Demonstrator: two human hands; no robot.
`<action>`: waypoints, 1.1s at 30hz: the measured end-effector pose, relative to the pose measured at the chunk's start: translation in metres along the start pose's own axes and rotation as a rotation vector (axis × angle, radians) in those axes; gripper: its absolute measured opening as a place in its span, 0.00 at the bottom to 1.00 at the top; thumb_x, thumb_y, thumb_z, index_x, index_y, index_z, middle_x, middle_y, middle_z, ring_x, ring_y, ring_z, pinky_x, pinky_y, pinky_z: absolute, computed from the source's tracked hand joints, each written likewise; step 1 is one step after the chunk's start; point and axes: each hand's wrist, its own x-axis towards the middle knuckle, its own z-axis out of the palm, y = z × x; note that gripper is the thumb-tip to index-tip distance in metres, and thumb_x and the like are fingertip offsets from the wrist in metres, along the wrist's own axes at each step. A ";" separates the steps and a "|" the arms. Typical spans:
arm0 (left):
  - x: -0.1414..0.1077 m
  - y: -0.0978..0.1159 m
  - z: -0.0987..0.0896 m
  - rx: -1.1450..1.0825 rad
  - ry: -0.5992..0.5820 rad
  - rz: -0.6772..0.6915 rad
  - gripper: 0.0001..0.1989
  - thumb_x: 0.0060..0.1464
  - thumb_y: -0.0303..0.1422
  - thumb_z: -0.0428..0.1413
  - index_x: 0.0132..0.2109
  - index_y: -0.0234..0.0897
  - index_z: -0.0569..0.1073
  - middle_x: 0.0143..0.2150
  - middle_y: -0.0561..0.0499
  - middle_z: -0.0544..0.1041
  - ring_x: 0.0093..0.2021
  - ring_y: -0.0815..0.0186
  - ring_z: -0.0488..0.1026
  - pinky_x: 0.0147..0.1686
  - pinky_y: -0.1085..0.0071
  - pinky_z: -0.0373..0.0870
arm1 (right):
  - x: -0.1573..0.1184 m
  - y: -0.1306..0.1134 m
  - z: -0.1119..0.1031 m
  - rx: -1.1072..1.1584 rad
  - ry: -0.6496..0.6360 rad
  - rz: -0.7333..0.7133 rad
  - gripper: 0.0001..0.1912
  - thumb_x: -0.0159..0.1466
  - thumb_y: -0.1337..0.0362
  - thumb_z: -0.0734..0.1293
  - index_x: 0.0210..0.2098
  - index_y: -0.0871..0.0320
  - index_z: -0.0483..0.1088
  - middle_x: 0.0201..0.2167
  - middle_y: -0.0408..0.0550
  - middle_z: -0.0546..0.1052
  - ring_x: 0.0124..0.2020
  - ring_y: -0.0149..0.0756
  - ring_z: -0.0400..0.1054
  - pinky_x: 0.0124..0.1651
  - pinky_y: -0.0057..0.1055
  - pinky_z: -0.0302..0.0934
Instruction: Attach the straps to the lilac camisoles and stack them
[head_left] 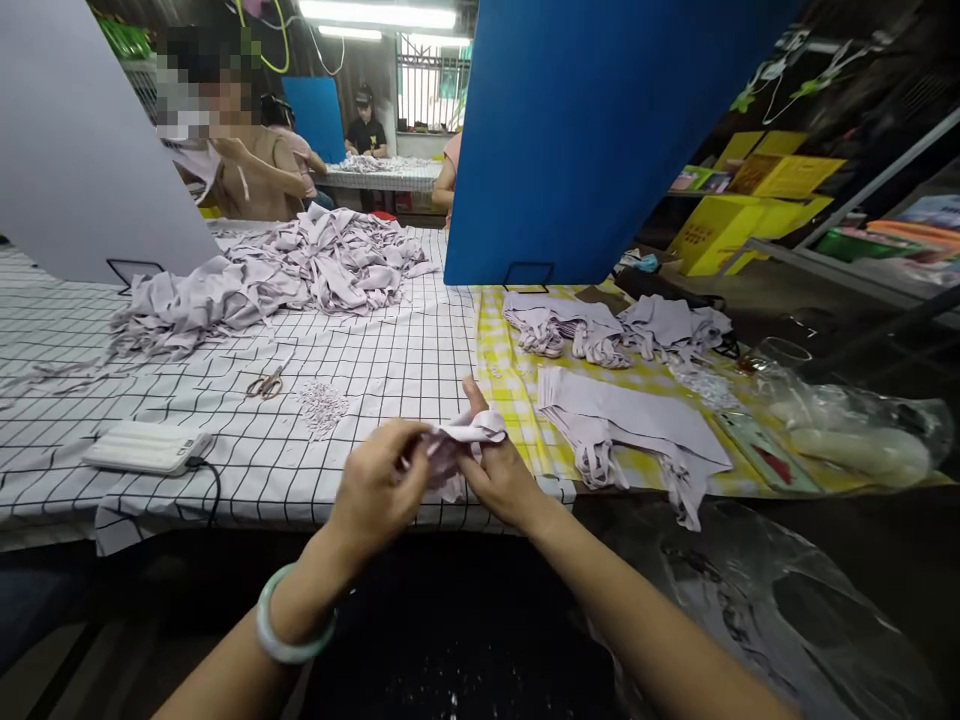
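Over the table's front edge, both hands grip a crumpled, pale lilac fabric piece (471, 432). My left hand (384, 482), with a pale green bangle on its wrist, pinches the cloth between thumb and fingers. My right hand (501, 478) has the cloth looped about its fingers, with one finger pointing up. Its grip is partly covered by the fabric. To the right, a neat stack of flat lilac fabric pieces (637, 410) with hanging straps lies on a yellow checked cloth (517, 425). Small scissors (268, 382) rest to the left, beside a heap of tiny scraps (322, 408).
A large lilac fabric pile (330, 260) covers the back left. White (97, 150) and blue (592, 130) panels stand upright on the table. A white power bank (150, 447) with a cable lies front left. Clear plastic bags (862, 430) are at right. Other people sit behind.
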 end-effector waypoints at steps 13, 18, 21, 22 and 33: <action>0.019 0.015 -0.067 -0.804 -0.598 -0.376 0.12 0.55 0.40 0.56 0.42 0.36 0.74 0.37 0.48 0.74 0.38 0.62 0.70 0.37 0.67 0.69 | 0.015 -0.054 -0.070 0.371 -0.156 0.276 0.32 0.68 0.50 0.65 0.69 0.43 0.55 0.72 0.44 0.56 0.73 0.47 0.48 0.72 0.52 0.48; 0.043 -0.028 -0.082 -0.616 -0.598 -0.507 0.18 0.51 0.36 0.59 0.49 0.35 0.74 0.31 0.52 0.70 0.32 0.67 0.66 0.33 0.70 0.65 | 0.039 -0.015 -0.060 0.373 -0.109 0.266 0.26 0.66 0.50 0.67 0.62 0.46 0.66 0.70 0.44 0.60 0.72 0.45 0.49 0.72 0.48 0.47; 0.034 -0.063 -0.038 -0.455 -0.489 -0.590 0.18 0.49 0.37 0.59 0.46 0.34 0.74 0.32 0.51 0.72 0.33 0.66 0.68 0.35 0.68 0.67 | 0.038 0.037 -0.030 0.317 -0.154 0.451 0.25 0.63 0.55 0.70 0.58 0.52 0.70 0.67 0.51 0.66 0.68 0.46 0.58 0.69 0.46 0.53; 0.028 -0.071 -0.019 -0.357 -0.443 -0.610 0.15 0.49 0.37 0.59 0.43 0.34 0.74 0.33 0.50 0.73 0.34 0.65 0.69 0.36 0.67 0.68 | 0.035 0.054 -0.021 0.278 -0.167 0.528 0.25 0.61 0.58 0.71 0.57 0.54 0.71 0.64 0.54 0.69 0.66 0.47 0.62 0.68 0.47 0.55; 0.021 -0.058 0.058 -0.236 -0.606 -0.463 0.06 0.46 0.30 0.57 0.31 0.38 0.66 0.31 0.52 0.71 0.34 0.63 0.70 0.34 0.68 0.66 | 0.032 0.078 -0.028 0.245 -0.112 0.487 0.22 0.60 0.69 0.64 0.53 0.58 0.74 0.50 0.50 0.79 0.53 0.40 0.73 0.58 0.39 0.65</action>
